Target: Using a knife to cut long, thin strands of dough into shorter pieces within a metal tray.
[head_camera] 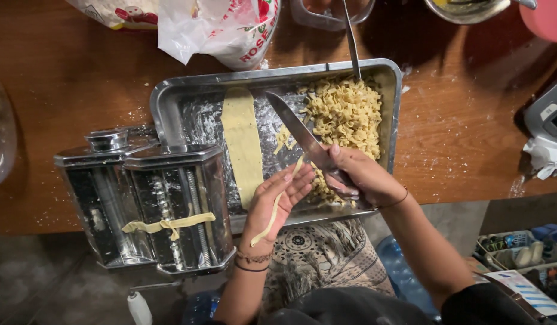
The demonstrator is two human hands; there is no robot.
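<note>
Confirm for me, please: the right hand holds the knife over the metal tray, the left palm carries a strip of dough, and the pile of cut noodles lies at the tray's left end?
Not quite. In the head view the pile of cut noodles lies at the right end of the metal tray; the left part holds a flat sheet of dough. The right hand does hold the knife, and the left palm carries a strip of dough.

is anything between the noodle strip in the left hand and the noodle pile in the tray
Yes. The knife, gripped by the right hand, lies slantwise between the strip on the left hand and the pile.
</note>
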